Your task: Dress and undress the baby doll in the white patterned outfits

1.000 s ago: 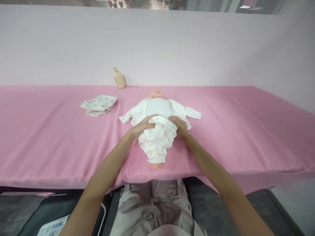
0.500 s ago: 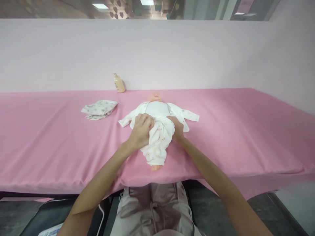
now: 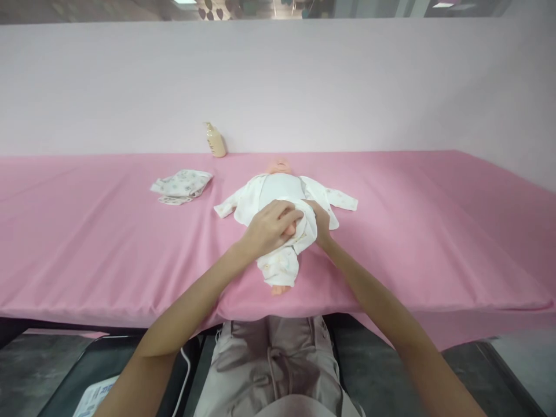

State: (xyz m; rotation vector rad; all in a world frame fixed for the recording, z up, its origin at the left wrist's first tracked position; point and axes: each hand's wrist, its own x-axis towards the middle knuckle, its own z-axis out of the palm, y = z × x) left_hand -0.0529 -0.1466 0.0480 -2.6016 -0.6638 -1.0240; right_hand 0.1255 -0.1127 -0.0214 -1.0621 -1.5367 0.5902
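Note:
A baby doll (image 3: 280, 167) lies on its back on the pink sheet, head towards the wall. It wears a white long-sleeved jacket (image 3: 341, 200), spread open over a white undershirt (image 3: 281, 189). White patterned baby trousers (image 3: 280, 267) cover one leg, and that leg's foot (image 3: 280, 289) sticks out at the hem. My left hand (image 3: 270, 229) is closed around the doll's other foot (image 3: 290, 229), which is raised and partly hidden by my fingers. My right hand (image 3: 320, 223) grips the bunched trouser fabric on the right side; its fingertips are partly hidden.
The pink sheet (image 3: 417, 231) covers the table up to the white wall. Left of the doll lies a folded patterned cloth (image 3: 182, 184). A cream pump bottle (image 3: 216, 142) stands against the wall. Below the table edge is a dark chair (image 3: 108, 359) with a white packet (image 3: 93, 397).
My left hand has moved right across the trousers onto a foot, now showing among the fabric. The trouser leg is bunched up towards my right hand. The camera view has shifted slightly.

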